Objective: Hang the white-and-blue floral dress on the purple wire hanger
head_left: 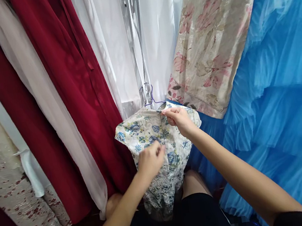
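Observation:
A white cap-sleeved floral dress [144, 127] with blue flowers and green leaves hangs upright in front of me. Its neckline sits under a thin purple hanger [153, 97]. My right hand [178, 119] pinches the top edge of the neckline at the centre seam. Lower down, my left hand [151, 160] is in front of the dress beside that seam, its fingers curled and a little blurred. Whether anything is between those fingers is hidden. The dress narrows downward, and its lower end reaches between my legs.
Dark red gowns [58, 77] and a pale pink drape [44, 94] hang at left, beside a sequined fabric [7, 193]. White cloth [115, 47] hangs behind. A beige floral garment [209, 45] and a blue ruffled tulle gown [285, 109] crowd the right side.

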`<control>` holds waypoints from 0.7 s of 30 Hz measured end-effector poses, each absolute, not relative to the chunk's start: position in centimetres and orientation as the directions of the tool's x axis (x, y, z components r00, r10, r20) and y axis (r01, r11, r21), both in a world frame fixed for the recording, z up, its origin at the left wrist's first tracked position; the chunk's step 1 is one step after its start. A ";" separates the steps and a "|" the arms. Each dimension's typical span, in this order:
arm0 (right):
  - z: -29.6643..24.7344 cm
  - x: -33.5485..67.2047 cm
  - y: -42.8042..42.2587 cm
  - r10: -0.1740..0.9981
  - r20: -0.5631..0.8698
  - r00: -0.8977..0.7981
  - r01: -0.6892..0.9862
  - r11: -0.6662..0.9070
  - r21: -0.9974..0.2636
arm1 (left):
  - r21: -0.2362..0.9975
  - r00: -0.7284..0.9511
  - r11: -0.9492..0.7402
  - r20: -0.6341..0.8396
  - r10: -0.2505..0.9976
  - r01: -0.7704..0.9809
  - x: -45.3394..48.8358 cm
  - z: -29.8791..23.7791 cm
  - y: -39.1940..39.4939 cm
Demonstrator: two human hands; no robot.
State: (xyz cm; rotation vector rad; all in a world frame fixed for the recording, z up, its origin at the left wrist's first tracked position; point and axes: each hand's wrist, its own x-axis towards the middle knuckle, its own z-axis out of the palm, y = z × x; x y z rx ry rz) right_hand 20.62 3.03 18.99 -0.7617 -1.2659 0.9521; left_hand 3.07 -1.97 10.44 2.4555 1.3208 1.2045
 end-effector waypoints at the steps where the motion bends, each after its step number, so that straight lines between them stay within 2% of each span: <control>1: 19.1 20.7 2.8 0.897 0.441 0.032 -0.134 0.441 -0.887 | 0.460 0.230 -0.635 0.668 0.708 0.620 2.9 12.3 -0.8; 3: 19.3 20.8 2.5 0.886 0.464 0.014 -0.085 0.463 -0.882 | 0.460 0.160 -0.689 0.756 0.635 0.560 3.0 15.6 1.5; 5: 19.4 20.9 2.3 0.871 0.491 0.003 -0.026 0.491 -0.871 | 0.406 0.205 -0.743 0.790 0.578 0.532 3.6 17.9 3.3; 7: 19.1 20.6 2.4 0.855 0.517 0.047 0.068 0.514 -0.855 | 0.337 0.251 -0.778 0.814 0.523 0.530 4.5 19.0 4.4; 10: 17.6 19.8 3.1 0.843 0.519 0.140 0.221 0.484 -0.847 | 0.291 0.218 -0.796 0.861 0.460 0.531 5.4 19.1 4.7; 12: 16.0 19.0 3.6 0.852 0.502 0.148 0.269 0.454 -0.849 | 0.319 0.138 -0.798 0.886 0.443 0.511 5.0 19.0 5.1; 15: 13.8 18.2 4.2 0.878 0.466 0.108 0.286 0.422 -0.860 | 0.434 -0.107 -0.781 0.894 0.435 0.450 2.3 19.4 7.0; 17: 12.8 18.0 4.2 0.892 0.444 0.078 0.293 0.406 -0.866 | 0.573 -0.314 -0.751 0.816 0.486 0.327 -0.6 19.6 9.2; 19: 12.4 17.9 3.7 0.898 0.438 0.052 0.294 0.405 -0.866 | 0.726 -0.486 -0.684 0.623 0.612 0.069 -3.4 19.2 11.4; 21: 12.7 17.6 2.9 0.896 0.443 0.033 0.291 0.416 -0.862 | 0.782 -0.553 -0.597 0.422 0.718 -0.179 -5.5 18.1 12.8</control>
